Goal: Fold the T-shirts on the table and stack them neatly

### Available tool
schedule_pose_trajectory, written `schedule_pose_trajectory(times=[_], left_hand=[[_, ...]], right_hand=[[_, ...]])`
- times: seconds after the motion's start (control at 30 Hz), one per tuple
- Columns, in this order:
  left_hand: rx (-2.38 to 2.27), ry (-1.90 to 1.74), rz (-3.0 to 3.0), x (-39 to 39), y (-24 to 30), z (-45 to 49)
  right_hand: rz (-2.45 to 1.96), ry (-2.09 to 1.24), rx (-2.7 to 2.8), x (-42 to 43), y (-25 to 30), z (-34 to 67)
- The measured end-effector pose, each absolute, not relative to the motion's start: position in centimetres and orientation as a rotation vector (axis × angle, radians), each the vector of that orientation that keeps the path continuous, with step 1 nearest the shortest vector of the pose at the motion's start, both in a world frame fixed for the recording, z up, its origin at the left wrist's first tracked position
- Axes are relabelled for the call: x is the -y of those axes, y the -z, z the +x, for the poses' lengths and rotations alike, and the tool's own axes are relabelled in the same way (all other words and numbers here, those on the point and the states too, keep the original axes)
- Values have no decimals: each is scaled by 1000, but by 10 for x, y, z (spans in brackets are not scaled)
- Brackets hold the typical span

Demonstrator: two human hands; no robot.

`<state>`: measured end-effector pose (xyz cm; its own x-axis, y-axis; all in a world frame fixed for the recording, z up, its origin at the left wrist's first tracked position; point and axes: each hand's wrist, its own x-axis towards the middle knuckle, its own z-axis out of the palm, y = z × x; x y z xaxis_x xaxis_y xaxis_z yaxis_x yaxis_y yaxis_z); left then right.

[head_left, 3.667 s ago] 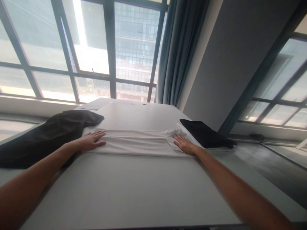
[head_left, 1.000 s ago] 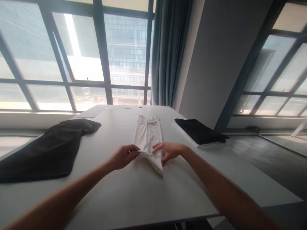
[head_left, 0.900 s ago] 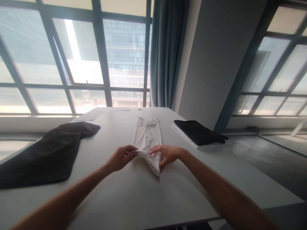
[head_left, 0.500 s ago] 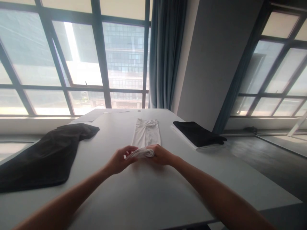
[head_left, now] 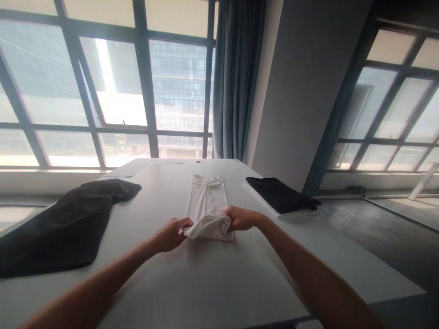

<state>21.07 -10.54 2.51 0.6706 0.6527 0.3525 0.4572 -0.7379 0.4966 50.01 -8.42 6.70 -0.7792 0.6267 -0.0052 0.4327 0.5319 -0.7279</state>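
Observation:
A white garment (head_left: 206, 201), folded into a narrow strip, lies lengthwise on the white table (head_left: 206, 283) in front of me. Its near end is doubled over in a loose, rounded fold. My left hand (head_left: 173, 234) is closed on the left corner of that fold, the fingertips partly hidden by cloth. At the right side of the same fold, my right hand (head_left: 240, 218) pinches the fabric. The far end of the garment rests flat with bunched, wrinkled cloth on top. What kind of garment it is, I cannot tell.
A dark garment (head_left: 65, 224) is spread over the table's left side. On the right lies a folded black cloth (head_left: 279, 194) atop a white one (head_left: 264, 201). A paper sheet (head_left: 125, 171) sits at the far left, before the windows and a blue curtain (head_left: 233, 91).
The near fold has opened wider and now lies over the garment's near end. My hands have moved slightly apart, with the left now closed on its corner. The view has tilted slightly.

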Motion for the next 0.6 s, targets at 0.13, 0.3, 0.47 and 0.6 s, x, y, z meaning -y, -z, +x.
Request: schedule_pose_trajectory(times=[0.13,0.3,0.47,0.6], left_hand=[[-751,-749,2375,117,-39,213],[-898,-1050,1733,98,-27,224],[-1131,-965,1433,75,-7,218],[-1161,-951,1403,73,-6,214]], right_hand=[[-769,-1442,2383,89,-82,510],[-1150,-1144,1829,73,-68,508],[-1534,-1184,1645,55,-34,503],[-1526,-1105,1758,45,-17,502]])
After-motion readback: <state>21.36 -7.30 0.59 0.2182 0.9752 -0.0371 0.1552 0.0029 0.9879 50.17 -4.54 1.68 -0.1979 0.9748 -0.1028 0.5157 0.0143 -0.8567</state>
